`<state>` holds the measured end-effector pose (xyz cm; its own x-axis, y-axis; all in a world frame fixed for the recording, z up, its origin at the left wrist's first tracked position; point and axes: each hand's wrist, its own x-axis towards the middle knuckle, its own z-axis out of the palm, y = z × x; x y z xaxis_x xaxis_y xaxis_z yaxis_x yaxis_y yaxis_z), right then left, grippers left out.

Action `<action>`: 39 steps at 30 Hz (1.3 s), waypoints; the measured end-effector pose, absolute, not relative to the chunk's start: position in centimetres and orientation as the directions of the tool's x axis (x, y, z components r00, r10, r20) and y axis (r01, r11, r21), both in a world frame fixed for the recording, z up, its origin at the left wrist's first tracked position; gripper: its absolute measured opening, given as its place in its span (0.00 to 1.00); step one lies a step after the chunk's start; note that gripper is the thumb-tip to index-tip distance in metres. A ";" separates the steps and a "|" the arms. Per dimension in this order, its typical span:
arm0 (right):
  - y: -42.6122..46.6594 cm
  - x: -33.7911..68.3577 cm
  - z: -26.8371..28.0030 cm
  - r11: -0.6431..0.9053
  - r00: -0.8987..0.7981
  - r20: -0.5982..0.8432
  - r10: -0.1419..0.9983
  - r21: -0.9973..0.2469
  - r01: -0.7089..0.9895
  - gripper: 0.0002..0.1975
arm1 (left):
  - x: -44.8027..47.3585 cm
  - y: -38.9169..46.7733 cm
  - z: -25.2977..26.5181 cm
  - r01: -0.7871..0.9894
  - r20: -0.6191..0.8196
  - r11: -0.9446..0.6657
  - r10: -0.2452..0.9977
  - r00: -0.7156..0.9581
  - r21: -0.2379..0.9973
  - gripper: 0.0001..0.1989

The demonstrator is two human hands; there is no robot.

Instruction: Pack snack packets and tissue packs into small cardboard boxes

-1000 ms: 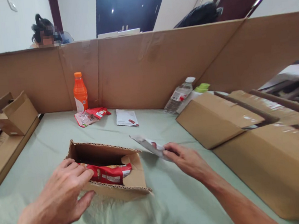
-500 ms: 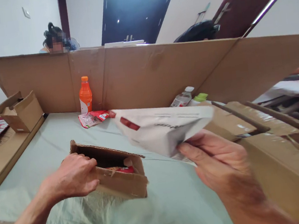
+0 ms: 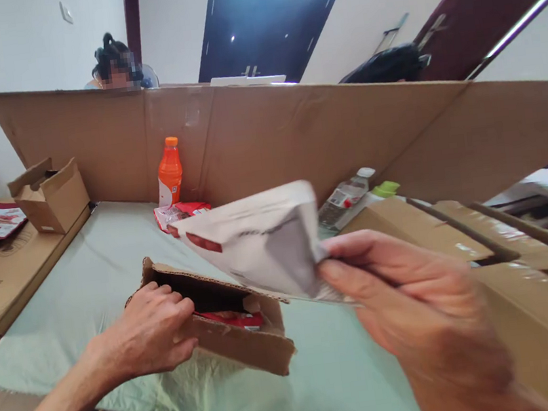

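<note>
My left hand (image 3: 162,327) grips the near left wall of a small open cardboard box (image 3: 255,349), its fingers curled over the rim. Inside the box lies a red packet (image 3: 242,319), partly hidden by the wall. In my right hand (image 3: 404,303) a white pouch (image 3: 252,237) with a dark red patch and black print is pinched by one end. The pouch hangs tilted in the air, above and behind the box, its far end slightly smeared by motion. Behind it a red and pink snack packet (image 3: 180,213) lies on the pale green cloth (image 3: 341,356), partly covered from view.
An orange drink bottle (image 3: 170,171) stands by the tall cardboard partition (image 3: 266,134). A clear bottle (image 3: 345,197) leans at the right, near a green cap (image 3: 385,189). Large cartons (image 3: 529,321) fill the right side. Another small box (image 3: 53,198) sits at left. Two people are behind the partition.
The white pouch has swung left and tilted more steeply, nearer to the box. My left hand stays on the box wall. The whole view has shifted slightly.
</note>
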<state>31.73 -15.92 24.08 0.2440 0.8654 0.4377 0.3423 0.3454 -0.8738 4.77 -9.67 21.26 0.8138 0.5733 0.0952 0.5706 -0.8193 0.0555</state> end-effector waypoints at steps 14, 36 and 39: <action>-16.0 31.3 23.7 0.349 0.067 0.441 0.895 -0.785 0.511 0.10 | 5.3 -9.6 21.7 0.611 0.006 -0.787 0.614 0.789 0.087 0.07; -10.8 28.9 21.5 0.242 -0.310 -0.163 0.937 -0.339 0.909 0.12 | 4.7 -9.6 20.6 0.549 0.173 -0.836 0.542 0.822 0.008 0.03; -9.6 28.5 20.7 0.241 -0.326 -0.235 0.916 -0.328 0.913 0.12 | 4.5 -9.8 20.6 0.550 0.156 -0.835 0.547 0.823 0.024 0.02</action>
<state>28.45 -9.60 20.72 -0.3264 0.9157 -0.2346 0.9132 0.2413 -0.3285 4.51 -9.78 20.56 0.8226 0.5467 0.1564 0.5502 -0.8347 0.0239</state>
